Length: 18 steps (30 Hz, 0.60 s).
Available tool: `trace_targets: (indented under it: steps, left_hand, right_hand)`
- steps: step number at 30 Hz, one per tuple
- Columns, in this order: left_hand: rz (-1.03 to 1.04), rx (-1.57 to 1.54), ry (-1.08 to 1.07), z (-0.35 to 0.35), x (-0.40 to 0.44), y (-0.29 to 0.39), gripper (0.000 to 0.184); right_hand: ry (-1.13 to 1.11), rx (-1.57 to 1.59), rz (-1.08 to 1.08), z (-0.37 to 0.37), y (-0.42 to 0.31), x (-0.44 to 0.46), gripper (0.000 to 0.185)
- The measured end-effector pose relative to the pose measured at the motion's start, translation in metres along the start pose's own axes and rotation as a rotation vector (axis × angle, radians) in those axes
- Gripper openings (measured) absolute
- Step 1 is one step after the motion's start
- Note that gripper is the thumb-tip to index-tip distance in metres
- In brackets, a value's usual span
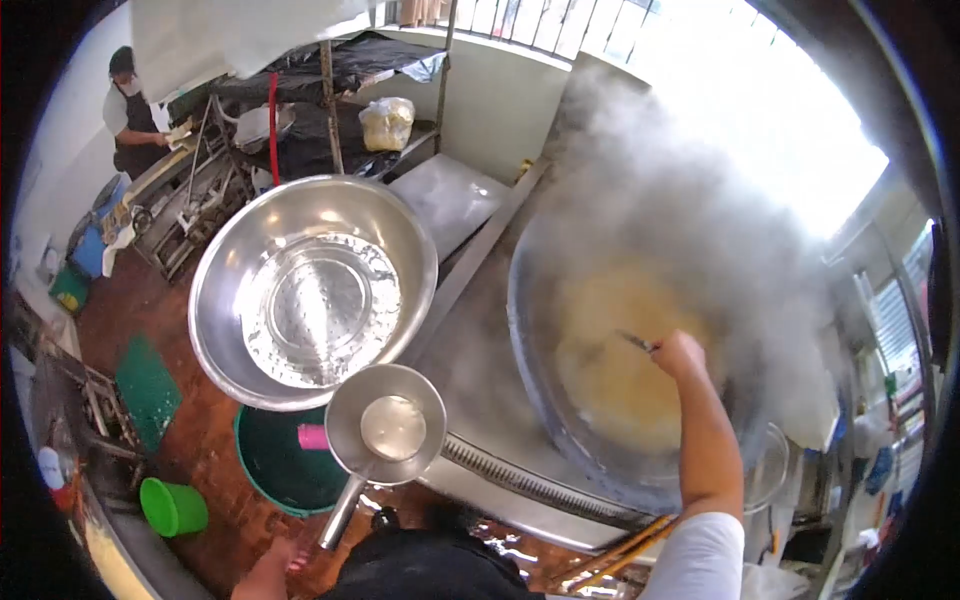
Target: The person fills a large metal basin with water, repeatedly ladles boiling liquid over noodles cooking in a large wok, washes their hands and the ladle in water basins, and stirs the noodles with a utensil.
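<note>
My right hand [678, 355] is closed round the handle of a metal utensil [635, 342], held over a large steaming vat [530, 350] of yellowish liquid [620, 390]. Low in the view, my left hand [288, 555] hangs beside my body, near the handle of a metal pan [434, 410] but apart from it; its fingers are small and blurred. The pan sits at the counter's edge, just below a big shiny metal basin [205, 330].
Below the basin a dark green tub [262, 470] stands on the wet red floor, with a bright green bucket [173, 507] to its left. A co-worker [135, 125] stands at the back left. Shelves [330, 110] hold a plastic bag [387, 124]. Steam hides the vat's far side.
</note>
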<state>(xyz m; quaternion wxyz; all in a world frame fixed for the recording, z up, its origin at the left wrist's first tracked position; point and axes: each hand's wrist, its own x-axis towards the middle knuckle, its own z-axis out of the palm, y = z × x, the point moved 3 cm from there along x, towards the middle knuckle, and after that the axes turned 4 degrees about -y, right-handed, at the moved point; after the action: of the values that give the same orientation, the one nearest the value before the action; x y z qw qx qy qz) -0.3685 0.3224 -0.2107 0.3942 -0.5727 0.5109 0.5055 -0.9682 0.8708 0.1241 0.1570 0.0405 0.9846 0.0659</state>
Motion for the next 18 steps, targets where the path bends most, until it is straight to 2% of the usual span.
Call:
trace_targets:
  steps: [4, 5, 8, 9, 12, 15, 18]
  left_hand:
    - [-0.037, -0.091, 0.042, 0.008, -0.015, -0.017, 0.033]
    - [0.0, -0.127, 0.068, 0.013, -0.017, -0.016, 0.027]
    - [0.206, -0.043, 0.111, 0.027, -0.014, 0.0, 0.028]
    - [0.207, 0.07, 0.111, 0.031, -0.009, 0.003, 0.028]
    - [0.734, 0.315, -0.097, 0.036, -0.016, 0.041, 0.029]
    - [0.597, 0.02, -0.138, 0.048, -0.028, 0.079, 0.027]
    - [0.335, 0.183, -0.085, 0.046, -0.054, 0.098, 0.03]
  right_hand:
    - [0.105, 0.076, 0.183, 0.027, 0.017, 0.09, 0.021]
    - [0.139, 0.101, 0.212, 0.033, 0.018, 0.099, 0.02]
    - [0.19, 0.164, 0.178, 0.058, 0.021, 0.102, 0.019]
    - [0.162, 0.151, 0.174, 0.058, 0.021, 0.094, 0.021]
    - [0.105, 0.135, 0.15, 0.038, 0.021, 0.051, 0.024]
    - [0.112, 0.113, 0.054, -0.009, 0.035, -0.013, 0.024]
    - [0.055, 0.17, -0.042, -0.065, 0.063, -0.074, 0.023]
